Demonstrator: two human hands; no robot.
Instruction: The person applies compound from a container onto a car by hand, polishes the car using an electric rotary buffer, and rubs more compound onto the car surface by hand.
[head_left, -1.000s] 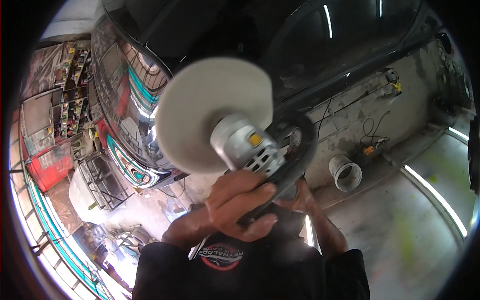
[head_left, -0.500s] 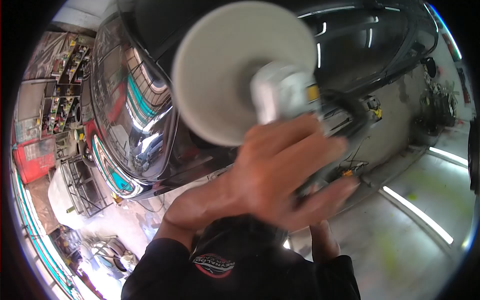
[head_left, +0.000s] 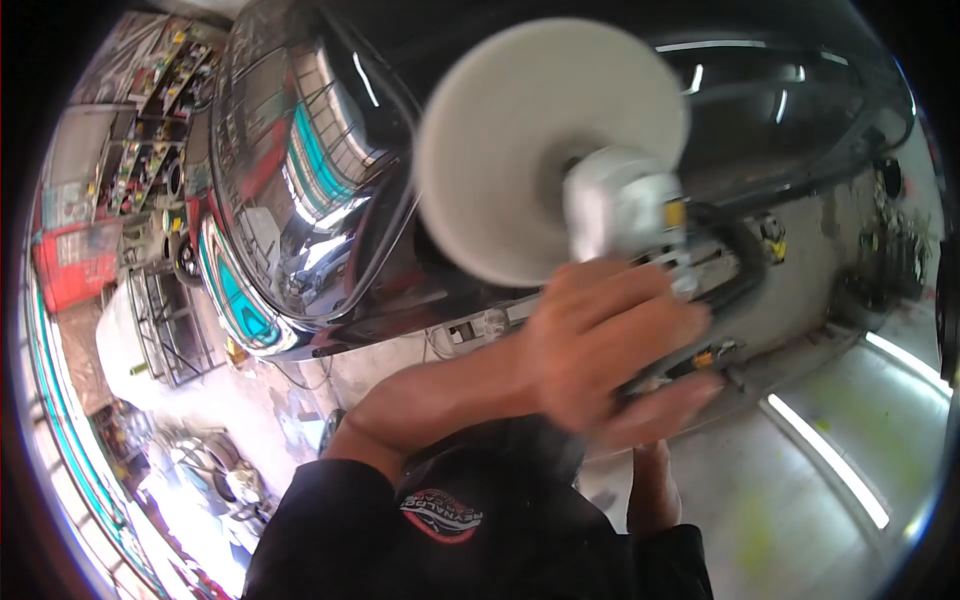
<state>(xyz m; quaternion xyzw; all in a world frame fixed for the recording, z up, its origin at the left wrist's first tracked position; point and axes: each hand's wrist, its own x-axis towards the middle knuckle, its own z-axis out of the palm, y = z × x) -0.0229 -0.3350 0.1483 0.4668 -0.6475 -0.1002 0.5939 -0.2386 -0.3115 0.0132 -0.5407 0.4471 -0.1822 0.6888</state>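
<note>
The left grip (head_left: 600, 350) is closed round the polisher (head_left: 612, 205) just behind its head, the pad (head_left: 510, 150) ahead and leftward before the car (head_left: 770, 140), contact unclear, the body slanting back toward the right forearm (head_left: 654, 485), whose grip is hidden.

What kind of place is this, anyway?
Probably a car detailing or body shop. The left hand holds a polisher with a broad round pad, close to a glossy black car, and cluttered shelves stand off to the left.
</note>
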